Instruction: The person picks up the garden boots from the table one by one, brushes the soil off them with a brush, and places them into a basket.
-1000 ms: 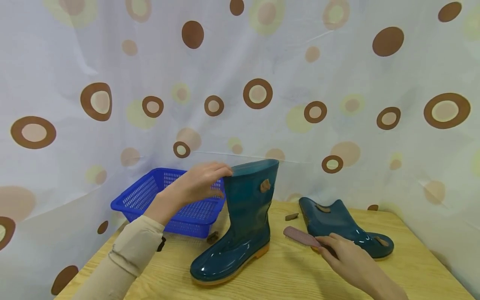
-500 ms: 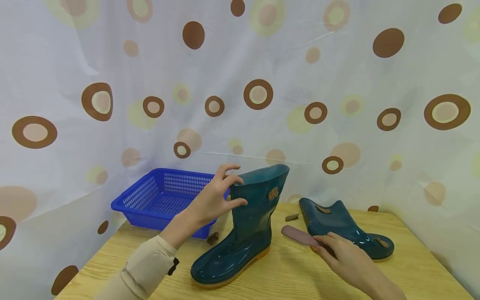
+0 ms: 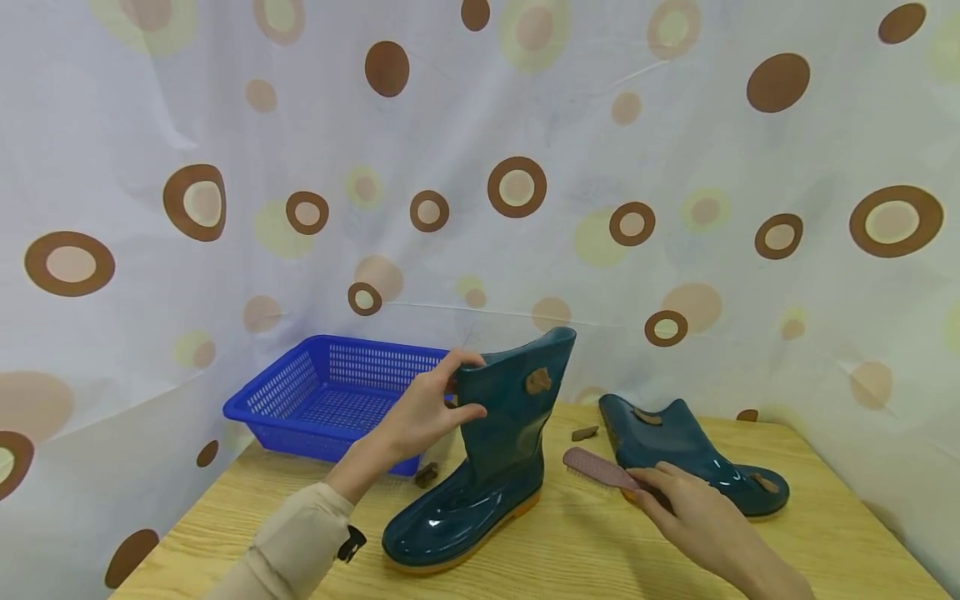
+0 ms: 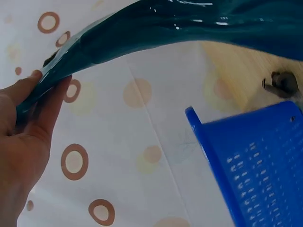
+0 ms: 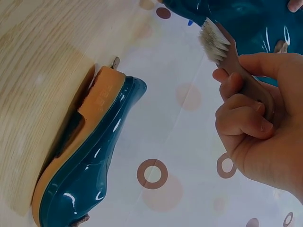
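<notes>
A dark teal rain boot stands upright on the table in the head view, toe to the front left. My left hand grips its top edge, the thumb on one face and the fingers on the other, as the left wrist view shows. A brown mud-like patch sticks to the shaft. My right hand holds a scrub brush by its handle, to the right of the boot and apart from it. Pale bristles show in the right wrist view.
A second teal boot lies on its side at the right, with brown patches on it. Behind the upright boot's left stands a blue perforated basket. Brown lumps lie on the wooden table. A dotted curtain hangs behind.
The upright boot's top has swung to the right and its opening has narrowed. My left hand has moved right, briefly loosened, and taken the edge again. The brush has hardly moved.
</notes>
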A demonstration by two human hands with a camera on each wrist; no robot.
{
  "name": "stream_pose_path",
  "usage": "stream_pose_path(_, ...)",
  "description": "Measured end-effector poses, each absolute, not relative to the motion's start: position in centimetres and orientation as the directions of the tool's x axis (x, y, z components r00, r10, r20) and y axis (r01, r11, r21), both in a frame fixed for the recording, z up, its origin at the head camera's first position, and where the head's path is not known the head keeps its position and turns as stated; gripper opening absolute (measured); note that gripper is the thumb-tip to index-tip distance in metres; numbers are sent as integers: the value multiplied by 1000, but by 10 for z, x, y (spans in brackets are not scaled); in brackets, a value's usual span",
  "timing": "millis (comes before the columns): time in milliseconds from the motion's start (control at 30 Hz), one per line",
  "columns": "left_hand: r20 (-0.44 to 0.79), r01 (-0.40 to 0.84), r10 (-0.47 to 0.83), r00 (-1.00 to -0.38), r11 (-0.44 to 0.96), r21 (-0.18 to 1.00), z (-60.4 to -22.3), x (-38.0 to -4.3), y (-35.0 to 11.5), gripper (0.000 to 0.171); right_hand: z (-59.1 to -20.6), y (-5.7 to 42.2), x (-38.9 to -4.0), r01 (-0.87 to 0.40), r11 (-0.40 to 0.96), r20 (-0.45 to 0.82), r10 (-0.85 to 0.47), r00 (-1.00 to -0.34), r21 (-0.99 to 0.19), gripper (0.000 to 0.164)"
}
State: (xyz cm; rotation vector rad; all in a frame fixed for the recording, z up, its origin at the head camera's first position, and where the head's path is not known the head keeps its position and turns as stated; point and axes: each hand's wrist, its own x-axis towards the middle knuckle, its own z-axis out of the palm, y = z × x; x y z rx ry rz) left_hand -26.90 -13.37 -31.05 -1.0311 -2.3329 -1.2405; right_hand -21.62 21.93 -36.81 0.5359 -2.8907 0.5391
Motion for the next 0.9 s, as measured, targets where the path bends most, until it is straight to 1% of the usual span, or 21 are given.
stream_pose_path(67,568,722,454,-687,339,603,-312,-271,-132,49,-367,220,-214,-376,870,251,-305,-919,-321,31)
stream_pose_path(133,575,728,456,-679,316,609,-313,-273,-130,47,-367,221,-212,-418,849,356,-300,-885,-322,30)
stream_pose_path(200,578,730,462,-673,288,620,-313,-276,-128,47,-367,221,-211,-495,812,501,-304,-810,-308,28)
stream_pose_path(267,579,732,471,-666,260,630,-313,-278,-126,46,-367,221,-210,-579,768,637,-305,-708,-275,30)
stream_pose_path(333,583,736,478,-657,238,634,-313,-280,-123,45,-367,221,-211,-647,723,728,-306,-613,-240,36)
stream_pose_path(367,587,739,480,-652,228,634,-313,-281,-122,44,-366,221,-211,-672,704,759,-303,-576,-230,40)
stream_pose_path(467,614,764,485,-623,208,611,-314,-283,-119,43,-365,222,-211,-727,657,825,-287,-487,-200,44)
stream_pose_path(600,648,794,492,-582,172,583,-316,-287,-115,43,-361,222,-213,-790,600,895,-271,-353,-130,32)
stream_pose_path(633,649,795,493,-579,167,583,-316,-288,-115,44,-360,222,-213,-800,590,906,-269,-326,-112,31)
stream_pose_path(700,638,785,497,-589,162,598,-316,-292,-115,46,-356,220,-215,-814,576,922,-270,-277,-76,35)
stream_pose_path(800,597,753,512,-618,164,638,-315,-296,-115,50,-350,218,-216,-810,584,928,-273,-252,-48,44)
stream_pose_path(900,550,717,536,-640,161,678,-315,-300,-117,53,-345,215,-219,-805,592,928,-280,-245,-33,46)
